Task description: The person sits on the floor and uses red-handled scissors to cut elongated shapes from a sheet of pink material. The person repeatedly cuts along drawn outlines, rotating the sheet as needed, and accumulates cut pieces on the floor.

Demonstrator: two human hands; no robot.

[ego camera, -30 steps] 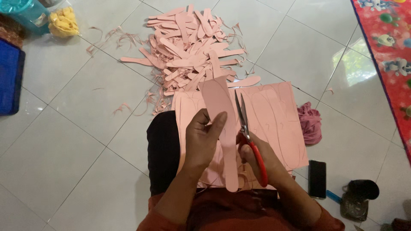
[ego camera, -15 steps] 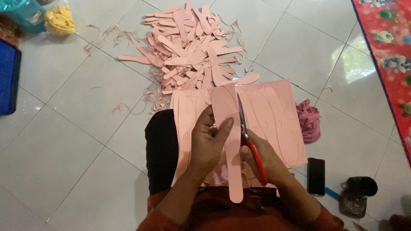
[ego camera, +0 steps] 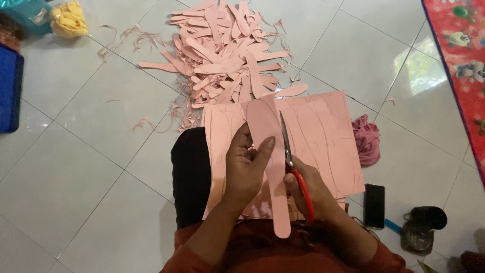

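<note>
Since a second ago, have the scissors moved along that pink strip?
Cannot tell. The scissors sit along the pink strip's right edge as before; the head camera shifted, so against the marked sheet no clear move shows.

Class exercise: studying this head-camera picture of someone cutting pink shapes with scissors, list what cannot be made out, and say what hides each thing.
- Scissors, head view: lower handles buried in the right hand.
- Pink strip: part covered by the left hand.
- Pink sheets: near edge hidden by both hands; pencilled marks too small.
- Blue box: cut by the left edge.
- Dark items at bottom right: too small to identify.
</note>
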